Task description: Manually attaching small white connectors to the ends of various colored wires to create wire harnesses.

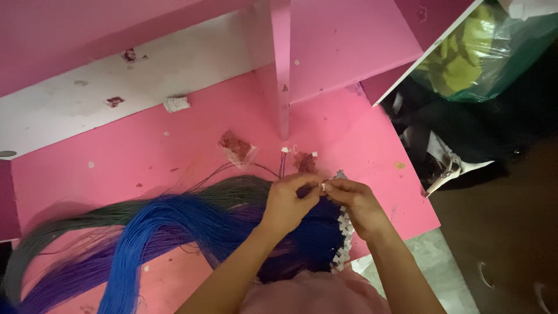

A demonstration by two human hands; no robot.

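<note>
We see a pink table (192, 139) with a green plastic bag (494, 52) off its far right corner, stuffed with yellow-green material. Across the table sweeps a thick bundle of wires (174, 227), blue, grey-green and purple. A small clear packet (237, 148) of reddish bits lies beyond the hands. A strip of white connectors (345, 232) runs under the right hand (360, 203). The left hand (288, 203) meets it fingertip to fingertip, both pinched shut on one small white connector (322, 186) held between them, above the bundle's end.

Pink worktable (372, 134), pink upright divider (281, 70), dim brown floor (505, 232)
</note>
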